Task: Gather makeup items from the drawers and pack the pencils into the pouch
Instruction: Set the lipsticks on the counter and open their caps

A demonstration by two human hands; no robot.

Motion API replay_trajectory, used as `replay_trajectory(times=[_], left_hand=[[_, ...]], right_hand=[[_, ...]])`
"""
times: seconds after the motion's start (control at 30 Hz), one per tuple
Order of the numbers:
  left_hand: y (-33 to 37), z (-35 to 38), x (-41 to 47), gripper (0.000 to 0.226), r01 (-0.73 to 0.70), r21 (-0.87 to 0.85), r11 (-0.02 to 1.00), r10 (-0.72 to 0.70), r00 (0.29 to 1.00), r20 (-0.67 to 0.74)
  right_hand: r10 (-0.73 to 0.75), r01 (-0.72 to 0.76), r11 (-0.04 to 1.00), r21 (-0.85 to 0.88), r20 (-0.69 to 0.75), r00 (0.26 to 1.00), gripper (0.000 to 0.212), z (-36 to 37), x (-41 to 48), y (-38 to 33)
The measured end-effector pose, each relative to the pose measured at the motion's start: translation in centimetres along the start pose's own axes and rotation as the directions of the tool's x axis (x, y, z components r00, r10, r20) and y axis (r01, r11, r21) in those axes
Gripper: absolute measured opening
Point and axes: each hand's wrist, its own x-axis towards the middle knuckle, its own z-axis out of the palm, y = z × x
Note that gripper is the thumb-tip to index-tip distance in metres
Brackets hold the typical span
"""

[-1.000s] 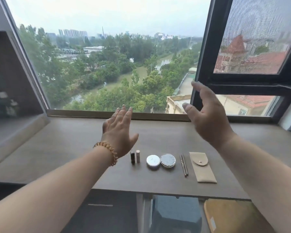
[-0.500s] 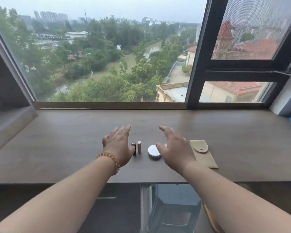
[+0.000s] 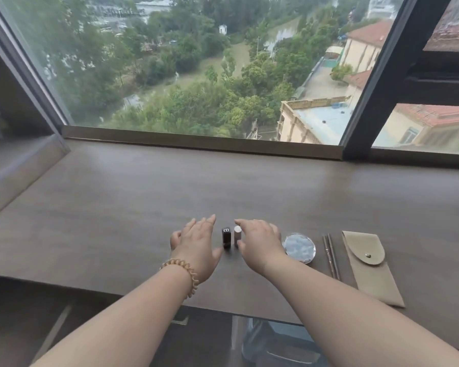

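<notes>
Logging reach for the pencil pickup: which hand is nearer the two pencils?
Right. The right hand is left of the pencils, with the round compact between them; the left hand is farther left, beyond the black lipstick.

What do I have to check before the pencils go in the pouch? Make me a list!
1. Pencils free to grab: ok, they lie side by side next to the pouch with nothing on them.
2. Pouch open: not ok, its flap is folded down.
3. Hands free: ok, left hand and right hand are open and hold nothing.
4. Lipsticks safe from a knock: not ok, black lipstick and pink lipstick stand upright right between the hands.
5. Room inside the pouch: cannot tell.
</notes>
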Motion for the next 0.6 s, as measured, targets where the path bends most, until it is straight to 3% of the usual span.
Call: replay_trajectory(times=[0.33,0.43,0.6], left_hand=[[-2.4,1.3,3.6,0.072,-0.053,-0.075,0.996,0.059,0.994,0.092],[-2.1,1.1,4.0,0.072,-0.104,-0.102,0.989,0.113,0.989,0.090],[-0.7,0.2,4.8,0.065,-0.233,-0.140,0.962,0.239,0.971,0.026]], right_hand=[[0.096,-0.096,0.990,-0.103,-0.009,0.995,0.029,3.6,3.7,0.6],[0.117,-0.122,0.991,-0.053,-0.082,0.990,0.014,2.6,3.1,0.6],[0.165,-0.147,0.985,0.092,-0.234,0.958,0.023,-1.5,2.3,0.1]])
